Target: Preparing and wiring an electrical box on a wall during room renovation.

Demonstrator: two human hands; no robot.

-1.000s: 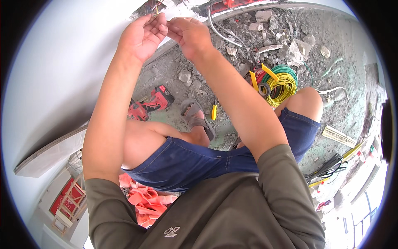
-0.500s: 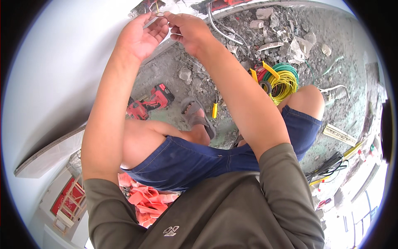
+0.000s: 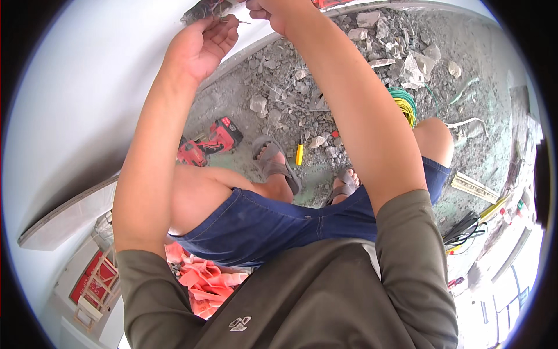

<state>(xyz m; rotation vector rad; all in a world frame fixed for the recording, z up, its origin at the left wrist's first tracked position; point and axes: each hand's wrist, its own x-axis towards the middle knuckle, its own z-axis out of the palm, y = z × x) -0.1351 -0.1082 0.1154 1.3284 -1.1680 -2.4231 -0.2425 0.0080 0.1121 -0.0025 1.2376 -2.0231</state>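
Note:
At the top of the view, my left hand (image 3: 203, 49) is raised to the white wall (image 3: 145, 35), thumb and forefinger pinched on a thin wire (image 3: 244, 22) whose tip sticks out to the right. Just above those fingers is a dark opening (image 3: 204, 8) in the wall with wires in it. Up and to the right, my right hand (image 3: 282, 13) has its fingers curled, apart from the left one. The upper edge of the picture cuts it off, so what it may hold is hidden.
Broken rubble (image 3: 415, 67) covers the floor along the wall. A red cordless power tool (image 3: 215, 139) and a yellow-handled screwdriver (image 3: 299, 154) lie near my feet. Green and yellow wire coils (image 3: 405, 104) sit partly behind my right forearm. Orange-red sheeting (image 3: 206, 282) lies at lower left.
My right hand has parted from the left, moving up and to the right. The left hand stays almost in place. My right forearm now covers more of the wire coils.

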